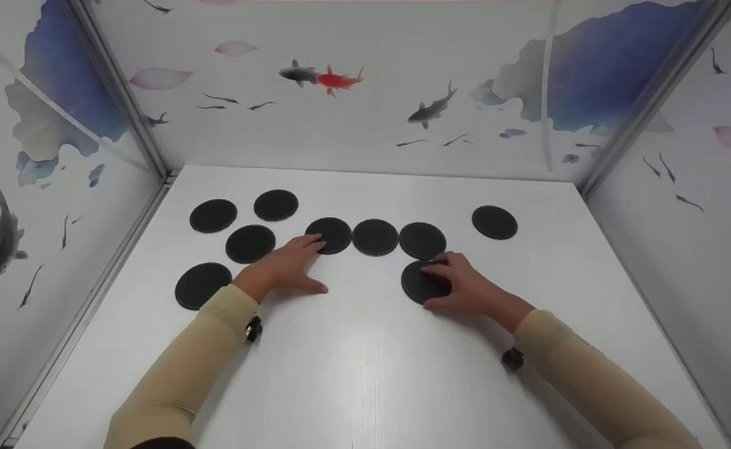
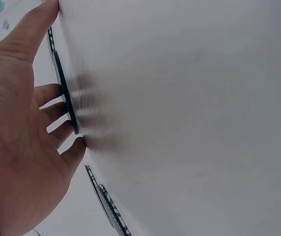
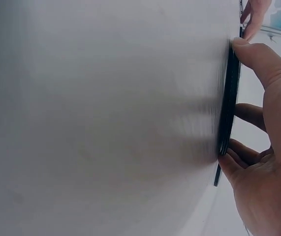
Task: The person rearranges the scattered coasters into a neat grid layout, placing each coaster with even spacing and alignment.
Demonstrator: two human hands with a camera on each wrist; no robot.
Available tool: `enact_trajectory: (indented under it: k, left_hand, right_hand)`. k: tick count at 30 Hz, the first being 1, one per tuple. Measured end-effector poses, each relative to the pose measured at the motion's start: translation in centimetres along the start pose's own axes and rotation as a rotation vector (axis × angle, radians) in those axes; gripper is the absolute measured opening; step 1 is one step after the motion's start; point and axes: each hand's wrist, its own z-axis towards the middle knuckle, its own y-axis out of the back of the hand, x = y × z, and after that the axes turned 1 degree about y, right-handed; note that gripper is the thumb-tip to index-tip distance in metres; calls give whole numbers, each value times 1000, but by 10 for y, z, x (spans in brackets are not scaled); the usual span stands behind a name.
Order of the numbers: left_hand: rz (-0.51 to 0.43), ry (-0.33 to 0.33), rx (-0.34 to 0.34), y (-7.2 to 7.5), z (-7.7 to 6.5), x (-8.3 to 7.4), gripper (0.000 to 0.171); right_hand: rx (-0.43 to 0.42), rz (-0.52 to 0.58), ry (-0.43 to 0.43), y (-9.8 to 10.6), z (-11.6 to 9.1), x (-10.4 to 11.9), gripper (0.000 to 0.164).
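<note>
Flat black round discs, like coasters, lie on a white table. My right hand (image 1: pixel 470 288) holds one black disc (image 1: pixel 414 284) by its edges, thumb on the near side and fingers at the far side and top. In the right wrist view this disc (image 3: pixel 229 101) is edge-on between thumb and fingers, flat along the table. My left hand (image 1: pixel 283 269) has its fingertips on the left disc (image 1: pixel 333 236) of a row of three, its thumb spread away over the table. The row's middle disc (image 1: pixel 375 237) and right disc (image 1: pixel 423 240) lie side by side, just beyond the held one.
Several more discs lie at the left, among them an upper one (image 1: pixel 276 205) and a lower one (image 1: pixel 202 285) beside the left wrist. A lone disc (image 1: pixel 494 222) is at the far right. Fish-printed walls (image 1: pixel 365 137) enclose the table on three sides.
</note>
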Motion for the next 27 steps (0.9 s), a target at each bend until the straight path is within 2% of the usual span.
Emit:
enact_trajectory:
  k: [27]
  left_hand:
    - [-22, -4, -6, 0, -2, 0, 111]
  right_hand:
    - [26, 10, -55, 0, 0, 1, 77]
